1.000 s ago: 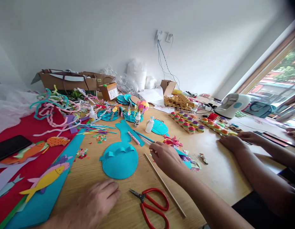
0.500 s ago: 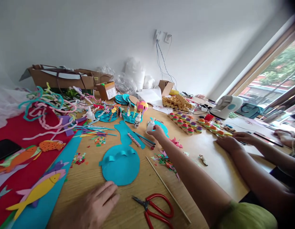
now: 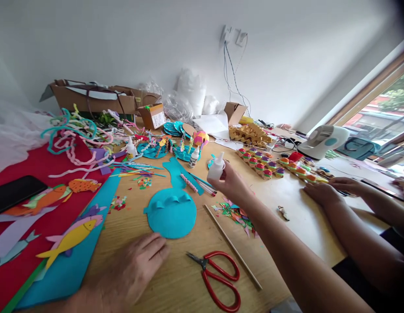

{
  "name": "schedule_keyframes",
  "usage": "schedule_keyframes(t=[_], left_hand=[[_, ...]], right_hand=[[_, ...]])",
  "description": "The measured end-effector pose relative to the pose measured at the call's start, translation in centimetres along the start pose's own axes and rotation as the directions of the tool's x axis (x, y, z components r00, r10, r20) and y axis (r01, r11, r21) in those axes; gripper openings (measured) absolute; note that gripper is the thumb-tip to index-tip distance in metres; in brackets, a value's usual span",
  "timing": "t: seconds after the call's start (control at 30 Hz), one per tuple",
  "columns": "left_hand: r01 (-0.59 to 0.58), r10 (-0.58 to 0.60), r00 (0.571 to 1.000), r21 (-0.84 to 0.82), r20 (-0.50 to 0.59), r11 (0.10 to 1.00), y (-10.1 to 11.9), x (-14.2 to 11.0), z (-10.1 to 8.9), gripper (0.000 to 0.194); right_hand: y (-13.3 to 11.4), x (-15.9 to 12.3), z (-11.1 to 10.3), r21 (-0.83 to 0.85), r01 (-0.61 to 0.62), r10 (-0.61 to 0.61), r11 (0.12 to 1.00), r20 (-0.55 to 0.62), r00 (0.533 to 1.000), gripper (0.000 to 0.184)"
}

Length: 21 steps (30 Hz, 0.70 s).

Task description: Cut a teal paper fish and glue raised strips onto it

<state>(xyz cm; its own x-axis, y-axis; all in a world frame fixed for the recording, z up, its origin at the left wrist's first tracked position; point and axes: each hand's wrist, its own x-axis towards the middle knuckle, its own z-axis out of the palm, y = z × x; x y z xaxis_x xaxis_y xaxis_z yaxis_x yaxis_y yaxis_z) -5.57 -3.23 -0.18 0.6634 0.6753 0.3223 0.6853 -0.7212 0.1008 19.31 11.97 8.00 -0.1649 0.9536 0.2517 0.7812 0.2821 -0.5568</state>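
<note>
My right hand (image 3: 232,182) is wrapped round a white squeeze bottle (image 3: 216,168) with a pointed nozzle, held upright above the table. My left hand (image 3: 145,261) lies palm down, fingers stretched out, its fingertips by the lower edge of a round blue cutout (image 3: 171,217). A row of raised blue loops (image 3: 173,198) crosses that cutout. Red-handled scissors (image 3: 218,274) rest between my arms, blades pointing left. A thin wooden stick (image 3: 232,245) lies beyond them. Behind the cutout are a blue strip (image 3: 175,174), a pink twisted piece (image 3: 189,183) and several pens (image 3: 206,186).
Paper scraps (image 3: 237,214) lie near my right forearm. Paper fish (image 3: 71,237) cover the left sheets. A labelled bottle (image 3: 194,157) and a painted egg carton (image 3: 260,163) stand farther back. Another person's hands (image 3: 322,191) rest on the right, near a white machine (image 3: 324,141).
My right hand has lifted the white bottle from the table and brought it nearer to me. My left hand stays beside the blue cutout. The view has shifted slightly.
</note>
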Motion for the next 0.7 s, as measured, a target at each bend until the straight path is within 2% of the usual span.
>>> schedule_keyframes(t=[0.1, 0.17, 0.23, 0.27, 0.33, 0.43, 0.53, 0.63, 0.7], left_hand=[[0.071, -0.080, 0.997, -0.269, -0.022, 0.961, 0.7, 0.3, -0.8, 0.053], [0.203, -0.212, 0.976, -0.525, 0.043, 0.827, 1.2, 0.7, -1.4, 0.041], [0.358, -0.354, 0.919, -0.736, 0.171, 0.574, 1.7, 1.2, -1.8, 0.031], [0.401, -0.409, 0.885, -0.809, 0.221, 0.429, 2.0, 1.5, -1.9, 0.033], [0.405, -0.461, 0.838, -0.899, 0.292, 0.166, 2.6, 2.2, -2.0, 0.048], [0.339, -0.440, 0.824, -0.933, 0.357, -0.122, 3.7, 3.1, -2.1, 0.051], [0.284, -0.455, 0.803, -0.918, 0.386, -0.278, 4.4, 3.7, -2.4, 0.044], [0.267, -0.499, 0.751, -0.890, 0.433, -0.371, 4.9, 4.1, -2.9, 0.044], [0.240, -0.495, 0.745, -0.872, 0.447, -0.426, 5.3, 4.5, -3.3, 0.044]], right_hand=[[-1.9, -4.4, -0.7, 0.062, 0.057, -0.066, 0.996, 0.149, 0.987, 0.022], [-2.6, -7.0, -0.4, 0.226, 0.057, -0.109, 0.973, 0.226, 0.968, 0.024], [-3.0, -9.2, 0.3, 0.353, 0.002, -0.104, 0.936, 0.271, 0.957, 0.027], [-3.3, -10.1, 0.8, 0.398, -0.036, -0.087, 0.917, 0.286, 0.954, 0.027], [-4.1, -11.7, 1.8, 0.445, -0.055, -0.096, 0.894, 0.309, 0.946, 0.027], [-5.2, -13.4, 2.8, 0.387, -0.046, -0.101, 0.921, 0.352, 0.931, 0.019], [-5.4, -14.6, 3.7, 0.456, -0.004, -0.138, 0.890, 0.279, 0.950, 0.027], [-4.8, -15.7, 4.8, 0.567, 0.063, -0.142, 0.821, 0.096, 0.985, 0.043], [-4.3, -16.2, 5.6, 0.574, 0.149, -0.147, 0.805, -0.050, 0.988, 0.047]])
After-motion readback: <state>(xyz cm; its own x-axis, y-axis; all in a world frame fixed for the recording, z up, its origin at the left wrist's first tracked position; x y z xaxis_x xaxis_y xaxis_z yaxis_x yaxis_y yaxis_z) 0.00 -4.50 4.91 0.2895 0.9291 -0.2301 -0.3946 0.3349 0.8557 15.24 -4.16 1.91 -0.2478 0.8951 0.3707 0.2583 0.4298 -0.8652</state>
